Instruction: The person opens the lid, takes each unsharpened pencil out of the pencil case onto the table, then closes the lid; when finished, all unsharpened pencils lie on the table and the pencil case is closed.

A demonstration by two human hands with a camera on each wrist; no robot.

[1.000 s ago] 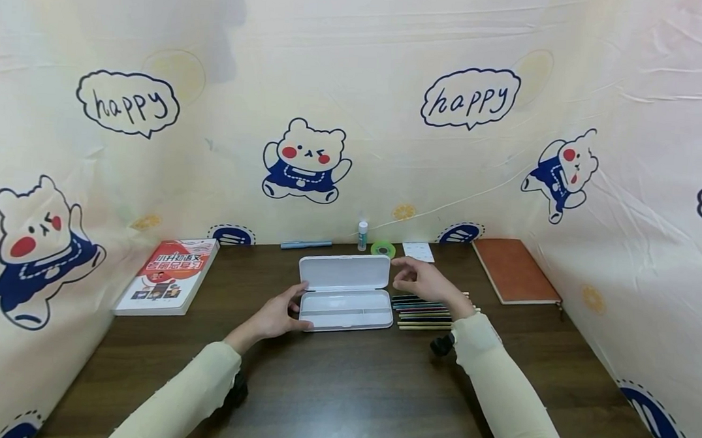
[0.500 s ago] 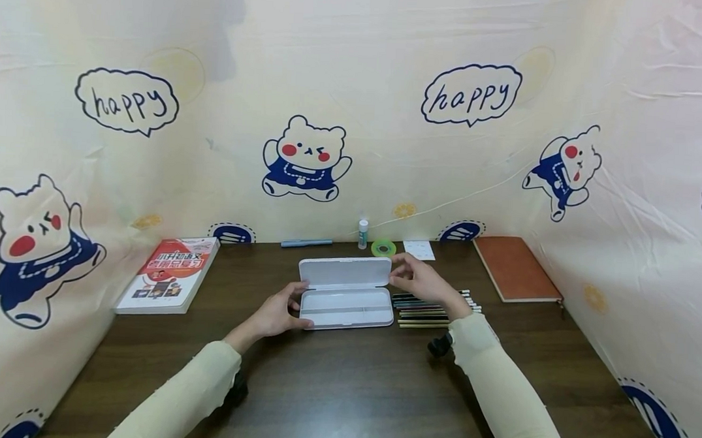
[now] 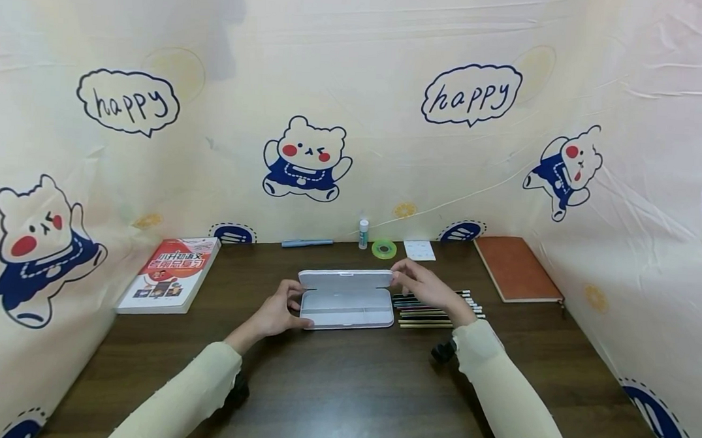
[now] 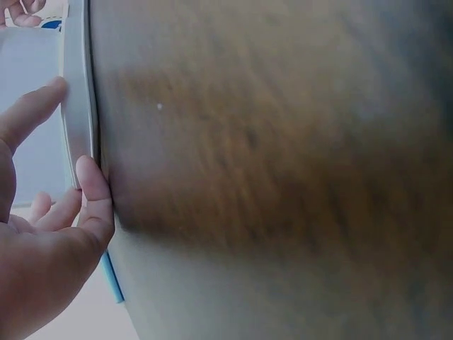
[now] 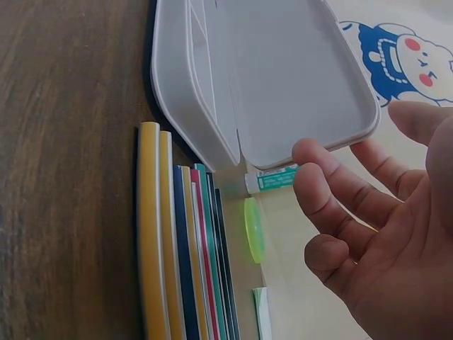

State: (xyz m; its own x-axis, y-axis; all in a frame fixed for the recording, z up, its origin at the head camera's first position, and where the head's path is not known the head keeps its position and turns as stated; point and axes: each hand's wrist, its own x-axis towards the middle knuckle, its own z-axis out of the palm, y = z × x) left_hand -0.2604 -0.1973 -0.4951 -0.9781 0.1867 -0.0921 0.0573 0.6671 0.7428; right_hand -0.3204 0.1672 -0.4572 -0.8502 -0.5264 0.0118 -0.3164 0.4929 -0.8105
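Observation:
A white pencil case [image 3: 347, 309] stands with its lid [image 3: 345, 279] raised and leaning forward; a divider splits its tray. My left hand [image 3: 278, 310] holds the case's left end, thumb at the near corner and fingers farther back; in the left wrist view the fingers [image 4: 93, 184] meet the end of the case. At the lid's right edge, my right hand [image 3: 423, 286] touches with loosely bent fingertips, as the right wrist view shows with the lid [image 5: 297, 78]. Beneath that hand, several pencils [image 3: 425, 325] lie side by side to the right of the case.
At the back are a blue pen [image 3: 307, 243], a glue stick [image 3: 363, 234], a green tape roll [image 3: 383, 250] and a white paper [image 3: 419, 250]. A book [image 3: 169, 275] lies left, a brown notebook [image 3: 519, 270] right. Patterned cloth [image 3: 356, 101] surrounds the table.
The lid has tipped forward, its upper edge lower than before, with my right fingertips moving along at its right edge. My left hand and the case's tray have stayed in place.

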